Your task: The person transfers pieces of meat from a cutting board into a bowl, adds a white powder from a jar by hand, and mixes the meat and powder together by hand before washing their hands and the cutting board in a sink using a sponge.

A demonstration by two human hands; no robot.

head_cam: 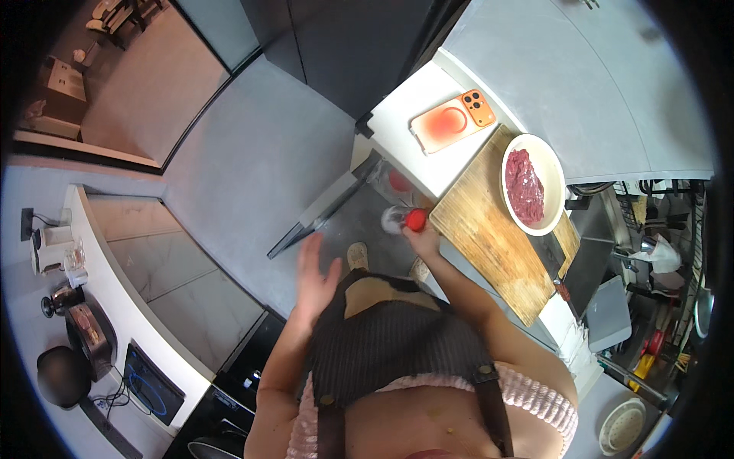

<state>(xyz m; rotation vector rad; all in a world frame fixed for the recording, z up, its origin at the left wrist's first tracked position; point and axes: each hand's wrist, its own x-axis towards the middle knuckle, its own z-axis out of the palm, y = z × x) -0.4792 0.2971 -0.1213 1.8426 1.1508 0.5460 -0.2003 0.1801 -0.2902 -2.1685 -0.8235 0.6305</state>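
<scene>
My right hand (423, 238) is closed around a small clear container with a red cap (415, 220), just off the counter's edge and above an open drawer. My left hand (316, 275) is raised with its fingers apart and holds nothing. A white bowl (553, 189) of raw sliced red meat (524, 186) sits on the wooden cutting board (487, 229). Partly under the bowl lies a knife with a dark blade (549, 251) and a brown handle. A phone in an orange case (453, 121) rests on the white counter beyond the board.
The open drawer (330, 198) juts out from the counter, with another clear, red-topped container (398, 181) near its inner end. Racks and utensils stand at the right. A white colander (622, 427) is at the lower right. A black pan (63, 376) and an induction plate (153, 383) are on the left counter.
</scene>
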